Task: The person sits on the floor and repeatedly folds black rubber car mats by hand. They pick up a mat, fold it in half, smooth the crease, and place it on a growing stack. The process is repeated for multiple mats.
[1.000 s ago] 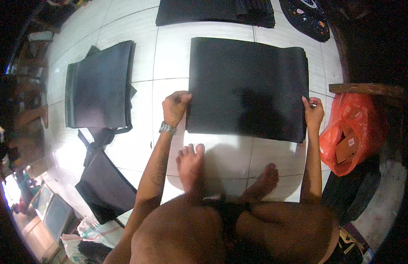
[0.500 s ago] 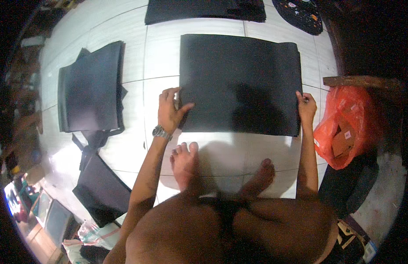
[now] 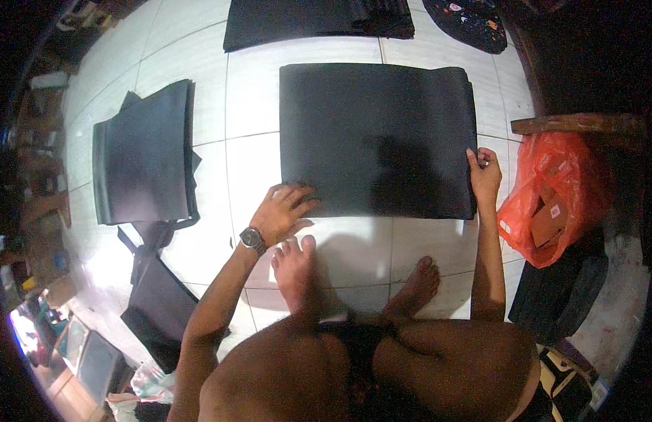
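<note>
Pale floor tiles lie beneath you, a red plastic bag at the frame's right. The black sheet stack lies just above centre. Your left hand, fingers loosely spread without a grip, touches its lower-left corner; your right hand curls at its right edge, its hold unclear.

Tiled floor: bright, glaring white at left
Black sheets: dark shadow right of centre
Thighs: dim, grainy
Clutter at left: blurred
Outer rim: near-black, straight edges bending
</note>
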A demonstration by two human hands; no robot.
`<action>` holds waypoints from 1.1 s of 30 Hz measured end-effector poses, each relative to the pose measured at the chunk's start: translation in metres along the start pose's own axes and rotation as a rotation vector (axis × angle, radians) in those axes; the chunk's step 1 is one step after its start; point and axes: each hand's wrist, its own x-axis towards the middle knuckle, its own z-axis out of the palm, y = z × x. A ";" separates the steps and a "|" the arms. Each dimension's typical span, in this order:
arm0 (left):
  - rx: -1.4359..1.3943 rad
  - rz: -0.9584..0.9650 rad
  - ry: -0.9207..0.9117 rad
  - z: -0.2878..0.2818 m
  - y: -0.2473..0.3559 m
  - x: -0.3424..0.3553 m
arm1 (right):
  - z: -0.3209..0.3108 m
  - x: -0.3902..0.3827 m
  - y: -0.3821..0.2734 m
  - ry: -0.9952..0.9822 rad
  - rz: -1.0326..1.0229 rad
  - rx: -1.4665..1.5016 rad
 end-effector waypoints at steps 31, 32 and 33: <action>-0.923 -0.825 0.549 0.029 -0.124 0.097 | 0.002 0.011 -0.008 -0.028 0.044 0.059; -0.968 -0.798 0.536 0.028 -0.131 0.101 | 0.001 0.011 -0.009 -0.028 0.036 0.083; -0.998 -0.736 0.526 0.027 -0.136 0.106 | -0.001 0.010 -0.009 -0.030 0.041 0.099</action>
